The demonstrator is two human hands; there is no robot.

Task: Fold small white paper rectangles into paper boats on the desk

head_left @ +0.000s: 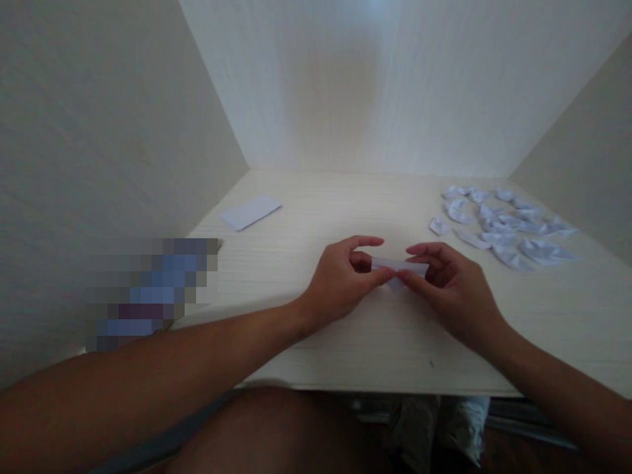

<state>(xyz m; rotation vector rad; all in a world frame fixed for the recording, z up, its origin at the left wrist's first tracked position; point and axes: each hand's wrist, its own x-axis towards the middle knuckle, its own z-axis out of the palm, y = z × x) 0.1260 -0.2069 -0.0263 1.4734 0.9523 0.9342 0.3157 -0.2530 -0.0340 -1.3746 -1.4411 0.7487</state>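
Note:
Between my two hands is a small folded piece of white paper (pixel 397 265), with a pointed part hanging below its long straight edge. My left hand (pixel 350 273) grips its left end, thumb across the front and the index finger raised off it. On the right end, my right hand (pixel 447 283) pinches the paper with the thumb in front, its other fingers curled behind. Both thumb tips nearly meet at the paper's middle. The fingers behind the paper are partly hidden.
Many folded white paper pieces (pixel 498 227) lie in a loose heap at the right of the pale table (pixel 345 355). Toward the back left rests a flat stack of white paper (pixel 251 212). A blurred-out object (pixel 158 283) stands at the left edge. Walls enclose the table's back and sides.

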